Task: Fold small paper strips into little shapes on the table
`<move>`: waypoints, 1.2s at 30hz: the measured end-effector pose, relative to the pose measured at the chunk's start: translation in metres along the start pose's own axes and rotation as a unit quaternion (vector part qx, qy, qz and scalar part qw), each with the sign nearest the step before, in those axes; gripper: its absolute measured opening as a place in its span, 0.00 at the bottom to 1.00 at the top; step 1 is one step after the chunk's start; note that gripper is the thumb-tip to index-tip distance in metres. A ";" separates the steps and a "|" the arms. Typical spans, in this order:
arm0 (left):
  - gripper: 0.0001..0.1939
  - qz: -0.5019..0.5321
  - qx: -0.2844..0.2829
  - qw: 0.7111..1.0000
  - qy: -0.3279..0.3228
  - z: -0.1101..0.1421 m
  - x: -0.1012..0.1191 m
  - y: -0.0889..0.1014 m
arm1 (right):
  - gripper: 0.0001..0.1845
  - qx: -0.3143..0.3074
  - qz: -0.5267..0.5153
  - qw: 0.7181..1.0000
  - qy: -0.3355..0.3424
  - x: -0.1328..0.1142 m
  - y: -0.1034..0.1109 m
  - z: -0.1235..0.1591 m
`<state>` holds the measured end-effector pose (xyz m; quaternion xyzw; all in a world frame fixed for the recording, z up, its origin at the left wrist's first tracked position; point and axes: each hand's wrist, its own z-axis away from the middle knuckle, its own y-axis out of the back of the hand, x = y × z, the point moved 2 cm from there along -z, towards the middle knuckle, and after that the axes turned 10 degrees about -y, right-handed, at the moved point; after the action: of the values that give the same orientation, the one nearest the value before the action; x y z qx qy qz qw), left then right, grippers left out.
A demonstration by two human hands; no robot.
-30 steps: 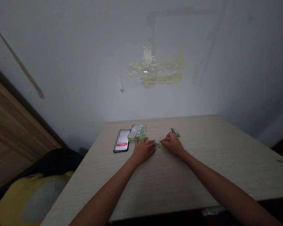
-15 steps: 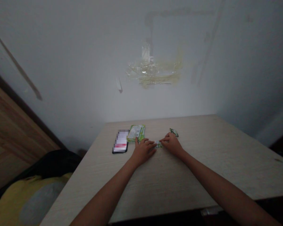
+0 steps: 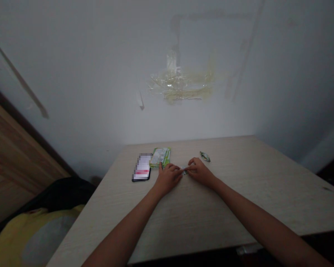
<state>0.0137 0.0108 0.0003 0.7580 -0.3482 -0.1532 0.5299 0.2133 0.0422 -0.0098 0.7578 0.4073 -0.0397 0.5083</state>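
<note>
Both my hands rest on a pale wooden table (image 3: pixel 200 207), fingertips meeting over a small green-and-white wrapper (image 3: pixel 185 171). My left hand (image 3: pixel 167 178) pinches its left end and my right hand (image 3: pixel 200 172) pinches its right end. The wrapper is mostly hidden by my fingers. A green-and-white packet (image 3: pixel 160 157) lies flat just beyond my left hand. A small dark green folded piece (image 3: pixel 205 157) lies just beyond my right hand.
A black phone (image 3: pixel 142 167) lies face up left of the packet. The table's far edge meets a white wall with old tape (image 3: pixel 180 84) stuck on it. A yellow and grey cushion (image 3: pixel 36 237) and dark cloth sit low on the left, beside wooden panelling.
My two hands have drawn closer together, so my fingers now cover most of the small wrapper. The view shifted slightly; the phone, packet and folded piece stayed put.
</note>
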 end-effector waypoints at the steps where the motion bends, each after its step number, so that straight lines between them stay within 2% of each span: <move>1: 0.15 0.000 0.000 1.000 0.002 0.000 0.000 0.000 | 0.10 -0.002 -0.001 1.000 0.001 0.000 0.000 0.000; 5: 0.16 0.005 -0.004 1.000 0.010 0.001 0.002 0.001 | 0.11 -0.011 0.016 1.000 0.009 -0.002 0.001 0.000; 17: 0.18 0.003 -0.007 1.000 0.022 0.001 0.003 0.000 | 0.10 -0.051 0.206 0.977 0.010 -0.023 0.006 0.001; 27: 0.15 -0.007 -0.011 1.000 0.021 0.000 0.001 -0.002 | 0.09 -0.006 0.194 0.979 -0.060 -0.018 0.006 0.000; 36: 0.15 0.007 -0.013 1.000 0.017 0.001 0.002 -0.001 | 0.08 0.032 0.184 0.981 -0.054 -0.011 0.004 -0.003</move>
<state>0.0149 0.0092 -0.0007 0.7513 -0.3427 -0.1412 0.5461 0.2076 0.0377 0.0000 0.8325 0.2316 0.0008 0.5034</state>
